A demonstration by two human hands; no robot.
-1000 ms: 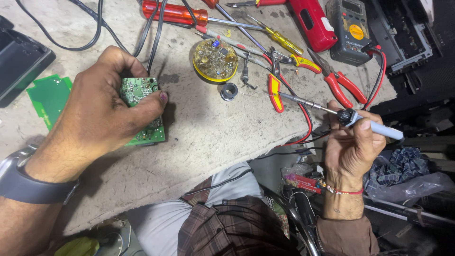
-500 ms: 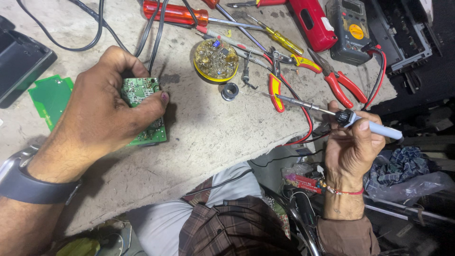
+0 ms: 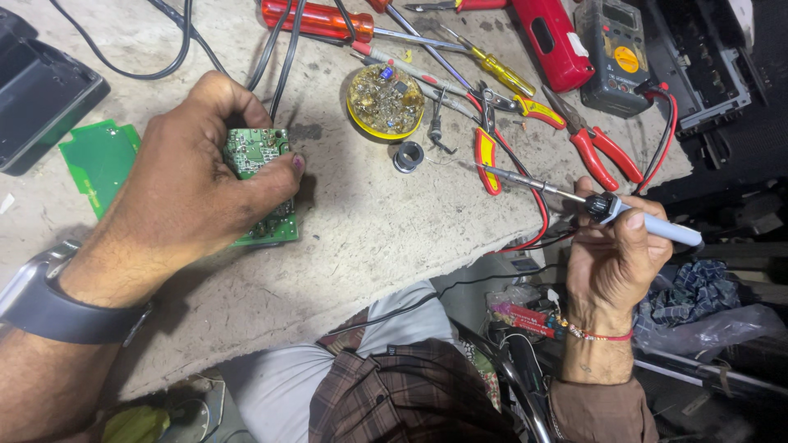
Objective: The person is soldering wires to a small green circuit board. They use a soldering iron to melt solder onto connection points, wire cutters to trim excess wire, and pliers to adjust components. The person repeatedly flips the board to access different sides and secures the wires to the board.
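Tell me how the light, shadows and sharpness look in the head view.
Head view: soft, even light on the worktable, no hard glare; the left hand casts a faint shadow beside the green circuit board; the right hand and soldering iron look sharp; the lower and right edges fall dark.

The left hand [image 3: 193,184] grips a green circuit board [image 3: 264,187] standing on the grey workbench [image 3: 369,238], thumb tip pressed on its face. The right hand [image 3: 614,261] holds a soldering iron [image 3: 603,205] past the bench's right edge, its tip pointing left over the surface near a small solder spool [image 3: 408,156]. A round yellow tin [image 3: 385,100] of parts sits beyond, with red-handled pliers [image 3: 603,152], screwdrivers [image 3: 345,23] and a multimeter [image 3: 614,56] along the far edge
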